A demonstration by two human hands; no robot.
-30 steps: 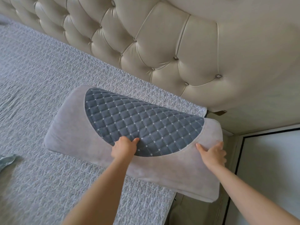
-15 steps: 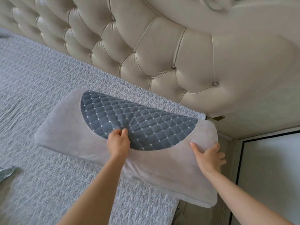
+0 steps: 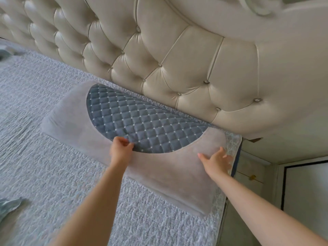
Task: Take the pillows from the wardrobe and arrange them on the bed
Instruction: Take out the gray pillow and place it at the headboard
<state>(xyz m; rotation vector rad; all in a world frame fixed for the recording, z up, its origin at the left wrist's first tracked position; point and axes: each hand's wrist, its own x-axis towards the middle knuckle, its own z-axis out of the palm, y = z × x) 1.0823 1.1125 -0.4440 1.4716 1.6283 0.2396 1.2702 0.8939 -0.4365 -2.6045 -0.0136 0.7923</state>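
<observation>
Pillow (image 3: 74, 121) long axis along headboard (image 3: 177, 59); left hand (image 3: 120, 150) pinches it.

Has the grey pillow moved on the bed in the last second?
Yes. The pillow has slid toward the tufted headboard; the strip of bedspread between them has nearly closed.

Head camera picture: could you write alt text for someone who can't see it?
Two bare hands set a grey pillow with a quilted blue panel on a bed beside a cream tufted headboard. The left hand pinches the panel's edge; the right hand lies flat on the pillow's near end.
</observation>
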